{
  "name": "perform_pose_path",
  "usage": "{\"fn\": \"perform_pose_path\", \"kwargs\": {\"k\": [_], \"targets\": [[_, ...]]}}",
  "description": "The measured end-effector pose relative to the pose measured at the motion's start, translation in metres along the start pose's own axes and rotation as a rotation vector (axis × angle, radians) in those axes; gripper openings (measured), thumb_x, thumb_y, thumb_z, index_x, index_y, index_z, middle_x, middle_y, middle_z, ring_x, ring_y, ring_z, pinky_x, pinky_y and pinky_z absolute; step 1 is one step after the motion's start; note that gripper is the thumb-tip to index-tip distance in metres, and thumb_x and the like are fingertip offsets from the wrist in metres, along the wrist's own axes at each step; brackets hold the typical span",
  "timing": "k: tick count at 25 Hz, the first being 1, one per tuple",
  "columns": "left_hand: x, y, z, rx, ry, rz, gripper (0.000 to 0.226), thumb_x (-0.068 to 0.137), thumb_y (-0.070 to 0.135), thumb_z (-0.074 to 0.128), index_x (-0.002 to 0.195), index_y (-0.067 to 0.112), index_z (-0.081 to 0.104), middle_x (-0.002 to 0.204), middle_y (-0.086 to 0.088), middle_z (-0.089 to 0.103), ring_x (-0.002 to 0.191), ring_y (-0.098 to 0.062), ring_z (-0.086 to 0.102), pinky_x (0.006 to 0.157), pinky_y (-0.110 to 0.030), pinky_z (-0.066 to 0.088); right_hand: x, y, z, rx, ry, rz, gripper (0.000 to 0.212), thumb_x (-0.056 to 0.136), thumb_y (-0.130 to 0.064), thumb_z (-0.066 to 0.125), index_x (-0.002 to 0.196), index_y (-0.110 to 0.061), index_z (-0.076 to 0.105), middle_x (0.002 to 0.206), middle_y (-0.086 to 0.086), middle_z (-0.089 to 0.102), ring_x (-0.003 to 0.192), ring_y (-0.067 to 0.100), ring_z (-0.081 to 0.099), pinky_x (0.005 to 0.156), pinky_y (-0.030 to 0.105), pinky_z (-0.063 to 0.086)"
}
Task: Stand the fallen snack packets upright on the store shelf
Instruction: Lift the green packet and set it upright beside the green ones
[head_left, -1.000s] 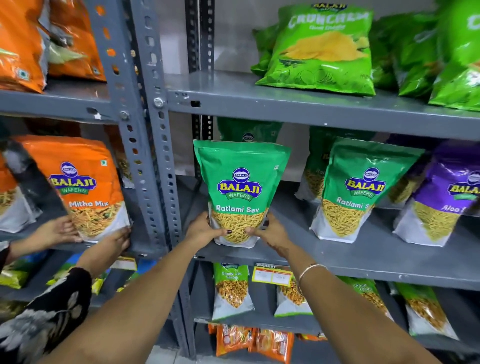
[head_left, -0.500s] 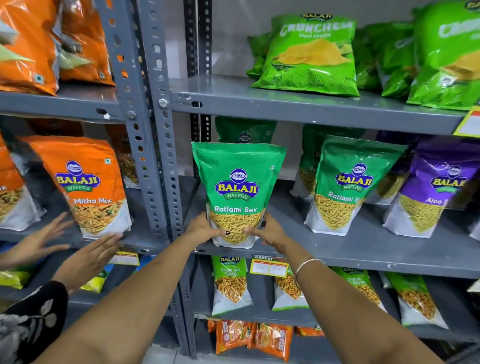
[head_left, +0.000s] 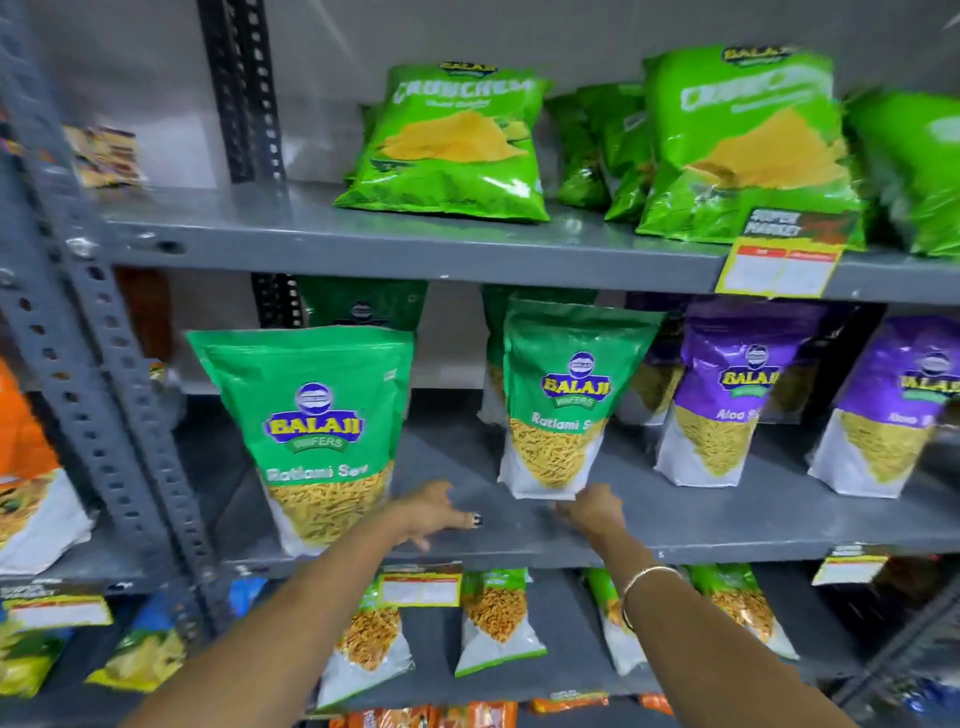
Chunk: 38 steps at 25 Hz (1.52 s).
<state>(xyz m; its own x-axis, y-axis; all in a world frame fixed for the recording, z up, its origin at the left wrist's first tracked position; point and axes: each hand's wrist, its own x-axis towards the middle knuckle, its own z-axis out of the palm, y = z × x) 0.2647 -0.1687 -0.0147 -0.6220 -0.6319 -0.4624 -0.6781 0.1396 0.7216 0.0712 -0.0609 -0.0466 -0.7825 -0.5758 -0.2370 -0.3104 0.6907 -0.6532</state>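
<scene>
A green Ratlami Sev packet (head_left: 317, 431) stands upright at the left of the grey middle shelf (head_left: 727, 525), free of my hands. A second green Ratlami Sev packet (head_left: 563, 400) stands to its right, tilted a little. My left hand (head_left: 434, 512) hovers over the bare shelf between the two packets, fingers apart, holding nothing. My right hand (head_left: 589, 512) sits just below the second packet's bottom edge, fingers spread; whether it touches the packet is unclear. Two purple Aloo Sev packets (head_left: 727, 395) stand further right.
Light green Crunchem bags (head_left: 457, 145) lean back on the top shelf (head_left: 415, 244). Smaller packets (head_left: 493, 623) stand on the shelf below. A perforated grey upright (head_left: 104, 364) divides off the left bay with an orange packet (head_left: 26, 447). Yellow price tags (head_left: 779, 265) hang from shelf edges.
Both my hands have let go of the left Ratlami Sev packet and moved right toward the second one. The view has swung right; the other person's hands at left are out of sight.
</scene>
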Motion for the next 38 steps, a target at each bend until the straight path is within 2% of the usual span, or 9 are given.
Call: {"fn": "perform_pose_path", "kwargs": {"k": [4,8,10,13,18,21,31,35,38], "targets": [[0.07,0.042,0.04,-0.194,0.255,0.105,0.095,0.076,0.019,0.073,0.148,0.004,0.012,0.157,-0.013,0.018,0.143,-0.026,0.024,0.116,-0.039,0.028,0.075,0.024,-0.035,0.412,-0.096,-0.149,0.09,0.053,-0.033,0.085,0.125,-0.009,0.038,0.143,0.019,0.042,0.131,0.033,0.042,0.11,0.047,0.037],[0.097,0.059,0.062,-0.429,0.407,0.125,0.067,0.057,0.005,0.081,0.114,0.005,0.046,0.13,-0.018,0.054,0.125,-0.032,0.05,0.106,-0.044,0.041,0.101,0.022,-0.035,0.588,-0.365,-0.268,0.078,0.064,0.001,0.08,0.131,-0.002,0.039,0.138,0.017,0.051,0.126,0.032,0.05,0.106,0.046,0.043],[0.093,0.061,0.071,-0.477,0.453,0.133,0.06,0.058,0.003,0.08,0.107,0.009,0.047,0.126,-0.022,0.058,0.114,-0.028,0.056,0.102,-0.047,0.045,0.098,0.023,-0.036,0.639,-0.395,-0.294,0.076,0.066,0.006,0.078,0.13,-0.001,0.039,0.135,0.014,0.052,0.122,0.029,0.053,0.099,0.039,0.049],[0.079,0.056,0.078,-0.444,0.504,0.096,0.054,0.064,-0.001,0.078,0.11,0.004,0.05,0.125,-0.022,0.059,0.115,-0.031,0.058,0.1,-0.048,0.046,0.081,0.029,-0.041,0.647,-0.453,-0.384,0.066,0.068,0.012,0.074,0.122,-0.008,0.043,0.116,0.004,0.06,0.107,0.019,0.059,0.076,0.013,0.054],[0.042,0.053,0.087,-0.273,0.521,0.084,0.054,0.066,0.008,0.079,0.112,-0.001,0.053,0.122,-0.018,0.062,0.113,-0.03,0.059,0.086,-0.03,0.046,0.05,0.046,-0.041,0.595,-0.39,-0.36,0.077,0.065,-0.004,0.081,0.131,-0.01,0.041,0.124,0.004,0.056,0.118,0.021,0.053,0.097,0.036,0.047],[0.03,0.051,0.091,-0.239,0.521,0.073,0.058,0.065,0.012,0.08,0.115,0.0,0.053,0.123,-0.016,0.063,0.113,-0.029,0.06,0.093,-0.036,0.049,0.037,0.052,-0.044,0.534,-0.375,-0.313,0.081,0.064,-0.014,0.084,0.132,-0.011,0.04,0.13,0.004,0.056,0.121,0.024,0.053,0.101,0.046,0.047],[0.015,0.051,0.097,-0.24,0.516,0.073,0.055,0.069,0.013,0.078,0.117,0.003,0.053,0.126,-0.015,0.063,0.116,-0.029,0.057,0.097,-0.038,0.046,0.02,0.056,-0.046,0.547,-0.369,-0.306,0.073,0.07,-0.01,0.079,0.131,-0.006,0.039,0.133,0.014,0.055,0.112,0.023,0.053,0.093,0.039,0.049],[0.012,0.051,0.097,-0.096,0.492,-0.007,0.068,0.068,0.021,0.079,0.122,0.001,0.045,0.129,-0.016,0.055,0.121,-0.031,0.051,0.094,-0.04,0.044,0.019,0.059,-0.052,0.456,-0.346,-0.337,0.08,0.071,-0.017,0.078,0.137,-0.007,0.034,0.141,0.012,0.047,0.125,0.026,0.048,0.097,0.032,0.042],[0.009,0.054,0.099,0.115,0.253,-0.24,0.046,0.073,0.031,0.074,0.1,0.003,0.051,0.093,-0.012,0.058,0.074,-0.02,0.059,0.062,-0.031,0.049,0.024,0.071,-0.068,0.39,-0.293,-0.285,0.085,0.074,-0.02,0.076,0.141,-0.006,0.028,0.143,0.013,0.041,0.129,0.026,0.043,0.101,0.033,0.039]]}}
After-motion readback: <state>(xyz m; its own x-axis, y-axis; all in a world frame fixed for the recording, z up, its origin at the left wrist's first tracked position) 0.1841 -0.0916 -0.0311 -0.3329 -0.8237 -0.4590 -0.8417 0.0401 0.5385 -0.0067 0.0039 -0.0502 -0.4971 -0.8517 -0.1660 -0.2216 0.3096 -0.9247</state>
